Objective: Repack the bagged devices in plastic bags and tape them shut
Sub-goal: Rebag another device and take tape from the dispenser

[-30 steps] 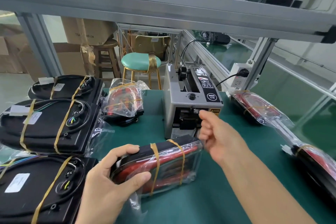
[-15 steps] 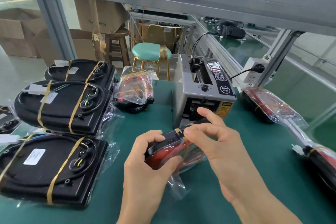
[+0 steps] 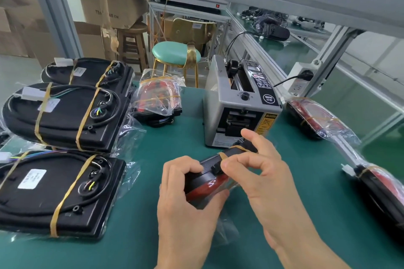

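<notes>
A red and black device in a clear plastic bag (image 3: pixel 205 185), banded with yellow tape, is held above the green table (image 3: pixel 175 137) in front of the grey tape dispenser (image 3: pixel 238 102). My left hand (image 3: pixel 188 209) grips its near end, thumb underneath and fingers over the top. My right hand (image 3: pixel 262 172) pinches the bag's top edge by a tape strip between thumb and forefinger. Both hands hide most of the device.
Three black bagged devices (image 3: pixel 63 116) lie stacked at the left. Another red bagged device (image 3: pixel 157 98) sits behind centre, and two more (image 3: pixel 317 118) lie along the right edge. A teal stool (image 3: pixel 175 52) and cardboard boxes (image 3: pixel 109 0) stand beyond the table.
My right hand came back from the dispenser to the bag and now pinches its top edge. The device has tipped up on edge in my left hand, nearer the dispenser.
</notes>
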`<state>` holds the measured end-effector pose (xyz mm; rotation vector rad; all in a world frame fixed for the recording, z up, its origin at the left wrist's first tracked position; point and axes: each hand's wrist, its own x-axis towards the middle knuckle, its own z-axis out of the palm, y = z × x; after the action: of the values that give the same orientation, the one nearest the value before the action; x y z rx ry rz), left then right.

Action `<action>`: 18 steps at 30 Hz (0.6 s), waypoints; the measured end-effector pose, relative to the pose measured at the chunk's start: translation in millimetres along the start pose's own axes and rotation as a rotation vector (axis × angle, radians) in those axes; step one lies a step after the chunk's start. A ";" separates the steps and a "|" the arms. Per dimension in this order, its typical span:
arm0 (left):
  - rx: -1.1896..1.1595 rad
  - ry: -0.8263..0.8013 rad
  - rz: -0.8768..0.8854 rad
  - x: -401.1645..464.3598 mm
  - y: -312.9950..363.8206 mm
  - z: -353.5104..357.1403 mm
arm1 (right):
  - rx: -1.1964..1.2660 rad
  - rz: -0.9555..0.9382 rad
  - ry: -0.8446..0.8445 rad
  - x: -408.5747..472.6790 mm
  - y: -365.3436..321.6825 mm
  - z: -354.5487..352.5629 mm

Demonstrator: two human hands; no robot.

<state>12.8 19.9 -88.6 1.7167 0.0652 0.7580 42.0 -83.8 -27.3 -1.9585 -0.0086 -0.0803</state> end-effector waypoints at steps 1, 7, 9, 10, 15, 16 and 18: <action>0.007 -0.004 -0.002 -0.7 0.0 -0.3 | -0.003 0.002 0.003 -0.6 -0.4 -0.2; 0.027 -0.022 0.002 -2.0 1.7 0.0 | -0.005 0.007 -0.030 -0.4 1.8 -2.2; 0.027 -0.020 0.013 -1.9 2.0 0.1 | -0.019 0.001 -0.024 -0.3 2.8 -2.2; 0.027 -0.021 0.022 -1.7 1.9 0.2 | -0.024 -0.003 -0.018 -0.1 3.4 -1.9; 0.017 -0.034 0.070 0.7 0.9 0.6 | -0.030 -0.026 0.016 0.0 2.8 0.3; 0.014 -0.034 0.076 1.5 0.9 0.9 | -0.025 -0.031 0.012 0.3 3.8 0.4; 0.007 -0.034 0.085 2.3 1.0 1.3 | -0.024 -0.041 0.001 0.9 5.8 0.1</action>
<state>14.9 19.5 -86.8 1.7476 -0.0283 0.7918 43.1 -85.9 -32.7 -1.9822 -0.0471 -0.1082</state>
